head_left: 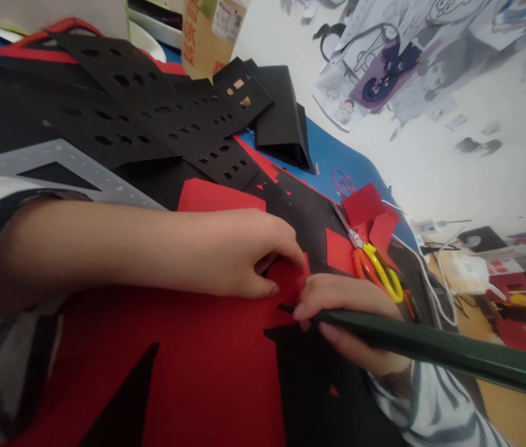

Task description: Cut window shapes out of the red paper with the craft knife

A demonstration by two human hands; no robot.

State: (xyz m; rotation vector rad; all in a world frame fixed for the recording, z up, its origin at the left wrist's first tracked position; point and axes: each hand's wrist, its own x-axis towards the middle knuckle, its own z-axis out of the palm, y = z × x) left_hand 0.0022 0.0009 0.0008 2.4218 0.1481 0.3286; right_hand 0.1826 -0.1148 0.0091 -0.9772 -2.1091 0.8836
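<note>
Red paper (216, 366) lies over a black surface at the lower centre. My left hand (263, 254) rests on its upper part, the fingers curled and the thumb apart from the fingertips, with nothing visible between them. Just to the right, my right hand (337, 310) grips a long dark green pen-like tool (412, 338) near its tip, which points left over the red paper. A second red piece (220, 195) shows behind my left forearm.
Scissors (374, 264) with yellow and orange handles lie beside red scraps (340, 251) at the right. Black sheets with cut-out shapes (151, 115), a grey set square (118, 186) and a brown bag (209, 37) stand or lie behind. Papers hang on the white wall.
</note>
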